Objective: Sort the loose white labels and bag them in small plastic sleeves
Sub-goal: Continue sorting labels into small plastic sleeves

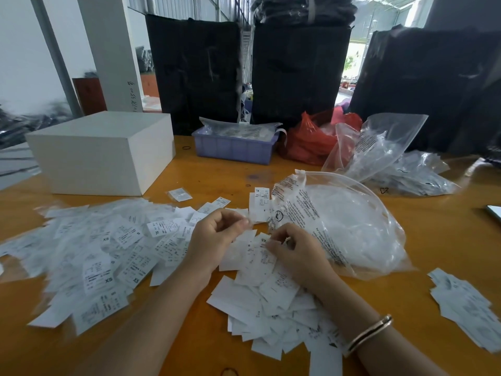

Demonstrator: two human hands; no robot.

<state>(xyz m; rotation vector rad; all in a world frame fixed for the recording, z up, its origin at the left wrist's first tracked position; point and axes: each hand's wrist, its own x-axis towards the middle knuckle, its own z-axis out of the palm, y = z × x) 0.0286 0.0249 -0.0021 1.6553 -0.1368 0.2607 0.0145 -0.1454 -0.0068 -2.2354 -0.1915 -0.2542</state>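
1. At a wooden orange table (423, 234), a person's two bare hands meet at the centre of the head view, over a heap of loose white paper labels (271, 305) that spreads toward 6 o'clock beneath the wrists.

2. The left hand (214, 240) has its fingers curled toward the thumb, pinching what appears to be a small clear plastic sleeve; the film is too faint to make out its edges.

3. The right hand (295, 253), a gold metal bangle (371, 332) on its forearm, is likewise curled, its fingertips (273, 237) nipping something small just beside the left hand. Whether that is a label or the sleeve's mouth cannot be told.

4. The relation that matters: the two pinches sit nearly touching, right hand at 4 o'clock from the left, and the printed labels lie directly under both, their long axes at mixed angles. The right hand looks nearer the heap.

5. A wider drift of bagged white labels marked XS and S (103, 256) lies at 9 o'clock, seemingly finished work.

6. A large clear printed plastic bag (352, 226) rests at 3 o'clock, touching the right hand's far side.

7. Both forearms angle inward from the near edge, wrists low over the paper.
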